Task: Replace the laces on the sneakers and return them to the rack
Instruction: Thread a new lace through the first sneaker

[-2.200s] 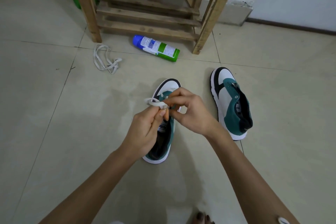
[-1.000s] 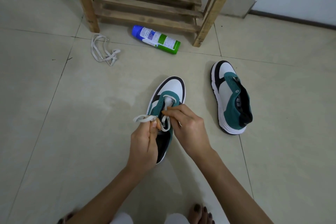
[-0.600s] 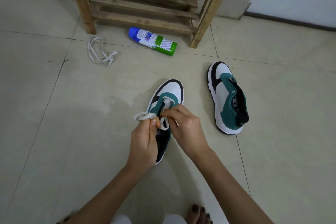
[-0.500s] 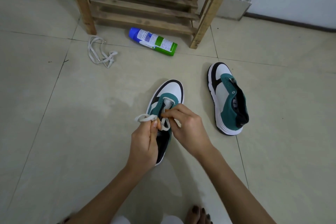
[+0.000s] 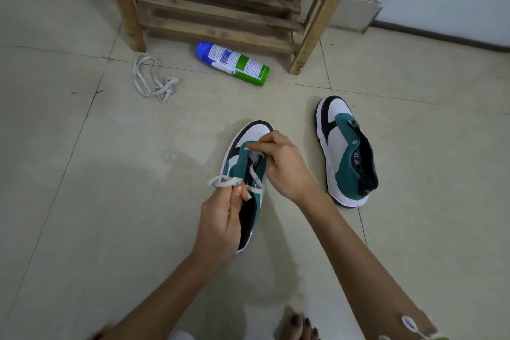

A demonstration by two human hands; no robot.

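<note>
while the near sneaker (image 5: 234, 170) sits at the centre of the frame with only its toe-end eyelets threaded, the lacing looks barely begun: the left hand (image 5: 220, 218) pinches a loop of white lace (image 5: 224, 182) between thumb and curled fingers, and the right hand (image 5: 284, 167) pinches it at the front eyelets. the next move probably calls for feeding an end through the following eyelet, while the second sneaker (image 5: 348, 152), right of centre, lies unlaced below the rack (image 5: 220, 15) at top.

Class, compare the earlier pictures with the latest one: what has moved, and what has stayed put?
The right hand slid forward along the sneaker to its front eyelets. The left hand still pinches the lace in place. Second sneaker, loose lace and can stayed put.
</note>
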